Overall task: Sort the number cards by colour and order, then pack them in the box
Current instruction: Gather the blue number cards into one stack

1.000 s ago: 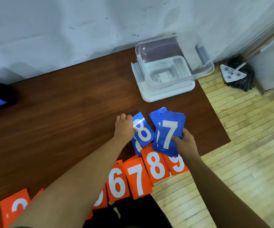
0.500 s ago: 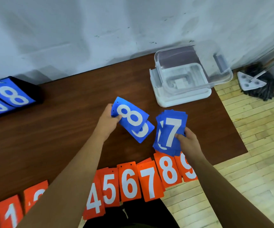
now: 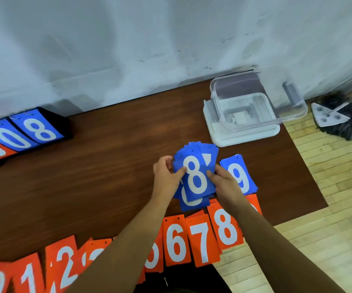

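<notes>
I hold a stack of blue number cards (image 3: 195,178) with a white 8 on top, above the brown table (image 3: 107,166). My left hand (image 3: 166,176) grips the stack's left edge and my right hand (image 3: 223,182) grips its right edge. A blue 9 card (image 3: 239,176) lies on the table just right of the stack, partly under my right hand. Orange number cards (image 3: 202,240) lie in a row along the table's near edge, running 0 to 8 left to right, some hidden by my arms. The clear plastic box (image 3: 255,106) stands open at the back right on its white lid.
A black scoreboard stand (image 3: 29,132) with blue 0 and 8 cards and an orange card sits at the far left. A grey wall runs behind the table. To the right, a mop head (image 3: 337,119) lies on the wooden floor beyond the table's edge.
My left hand has brought the blue 8 card right onto the stack in my right hand. The blue 9 card that was under it now lies on the table to the right.
</notes>
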